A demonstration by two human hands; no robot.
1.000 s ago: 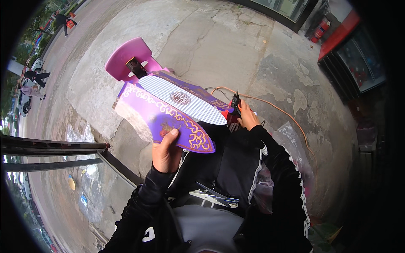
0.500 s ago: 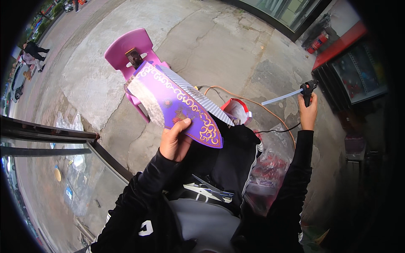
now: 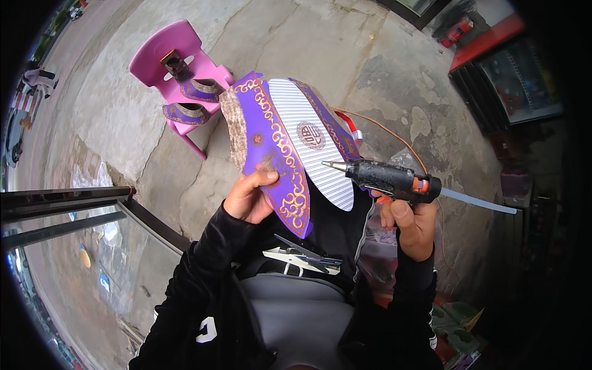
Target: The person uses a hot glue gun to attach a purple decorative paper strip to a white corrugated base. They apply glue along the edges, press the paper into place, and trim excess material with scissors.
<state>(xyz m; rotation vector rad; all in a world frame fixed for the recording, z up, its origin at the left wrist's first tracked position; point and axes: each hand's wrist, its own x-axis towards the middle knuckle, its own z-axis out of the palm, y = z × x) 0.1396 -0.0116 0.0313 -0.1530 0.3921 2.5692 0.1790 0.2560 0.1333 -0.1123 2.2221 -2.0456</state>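
Observation:
Pinched in my left hand (image 3: 251,192) is a purple paper shoe upper (image 3: 269,139) with gold scroll trim and a brown fuzzy edge. A pale striped sole (image 3: 295,111) with a round emblem lies between its two sides. My right hand (image 3: 410,225) is wrapped round a black hot glue gun (image 3: 388,179), a long pale glue stick (image 3: 478,201) jutting from its back. The nozzle points left, over or just above the sole; whether it touches, I cannot tell. On my lap lie long white and dark flat pieces (image 3: 301,254).
A pink chair (image 3: 163,46) at the far left bears two small purple shoes (image 3: 186,113) and a propped phone (image 3: 175,63). An orange cable (image 3: 394,132) crosses the concrete. A clear plastic bag (image 3: 377,243) sits right of my lap. A metal-framed glass panel (image 3: 154,246) stands left.
The glue gun has swung in from the far right to the shoe. The upper has turned, showing the sole's face and its other side. The view has shifted, uncovering the shoes on the chair.

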